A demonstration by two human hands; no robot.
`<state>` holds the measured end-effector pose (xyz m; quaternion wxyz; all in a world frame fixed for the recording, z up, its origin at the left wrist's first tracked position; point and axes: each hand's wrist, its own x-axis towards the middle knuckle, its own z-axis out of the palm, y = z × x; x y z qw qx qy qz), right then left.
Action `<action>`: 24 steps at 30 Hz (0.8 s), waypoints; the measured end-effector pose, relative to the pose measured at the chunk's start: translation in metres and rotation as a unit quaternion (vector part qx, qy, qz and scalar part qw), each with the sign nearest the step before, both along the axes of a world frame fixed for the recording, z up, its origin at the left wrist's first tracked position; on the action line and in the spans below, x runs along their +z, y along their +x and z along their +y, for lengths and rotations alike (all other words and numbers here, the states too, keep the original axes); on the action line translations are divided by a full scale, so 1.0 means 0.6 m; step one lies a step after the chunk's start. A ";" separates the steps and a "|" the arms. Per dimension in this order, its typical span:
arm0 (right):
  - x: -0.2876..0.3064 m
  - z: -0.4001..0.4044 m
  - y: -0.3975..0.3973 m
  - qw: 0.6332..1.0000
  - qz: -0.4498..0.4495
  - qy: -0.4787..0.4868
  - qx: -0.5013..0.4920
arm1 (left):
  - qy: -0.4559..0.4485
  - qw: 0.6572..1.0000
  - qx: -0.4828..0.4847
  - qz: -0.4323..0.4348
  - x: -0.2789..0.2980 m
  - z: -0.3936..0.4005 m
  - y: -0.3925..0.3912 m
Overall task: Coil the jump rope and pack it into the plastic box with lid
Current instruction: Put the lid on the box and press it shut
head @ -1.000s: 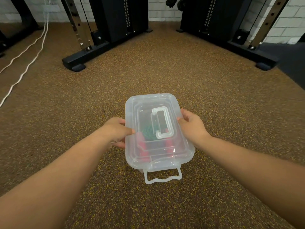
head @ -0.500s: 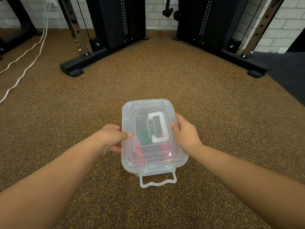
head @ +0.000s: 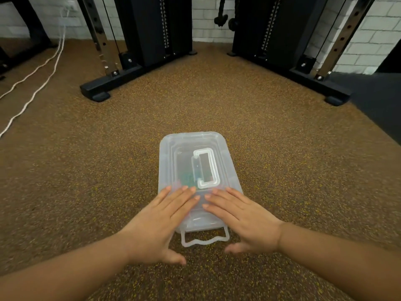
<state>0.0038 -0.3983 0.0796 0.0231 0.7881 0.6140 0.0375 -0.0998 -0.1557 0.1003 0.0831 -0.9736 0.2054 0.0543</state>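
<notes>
Rubber floor (head: 217, 109), brown with yellow flecks; two white cords (head: 36, 83) trail along its far left, well apart from the work. Black rack feet (head: 95, 94) stand beyond, against a white brick wall. Left hand (head: 165, 216) lies flat and spread, palm down, fingers (head: 184, 196) on the near part of the lid (head: 184, 148), gripping nothing; its thumb hangs off the near edge over the floor. Box (head: 236, 181) sits on the floor at centre, clear plastic, lid on top. Rope (head: 185, 178) shows only as a dim green patch through the lid, just left of the white carry handle (head: 206, 166) lying flat on top; so it is inside, though how neatly coiled cannot be told. Near latch (head: 205, 240) hangs open, splayed out on the floor between the two wrists, not yet snapped up. Right hand (head: 245, 218) mirrors the left, flat and open, fingertips almost meeting the left's over the lid's midline, holding nothing. Judged step: seating the lid. To do it well, press evenly with both palms so the rim drops all round, check no rope loop is trapped under the edge, then keep one palm down while the other swings the latch up over the lid's lip. Far end is not clear enough to tell whether it is latched; check it too.
</notes>
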 end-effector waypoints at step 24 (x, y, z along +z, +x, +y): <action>0.002 0.011 0.031 0.980 0.157 0.121 0.006 | -0.146 0.988 -0.034 0.030 0.004 0.029 0.030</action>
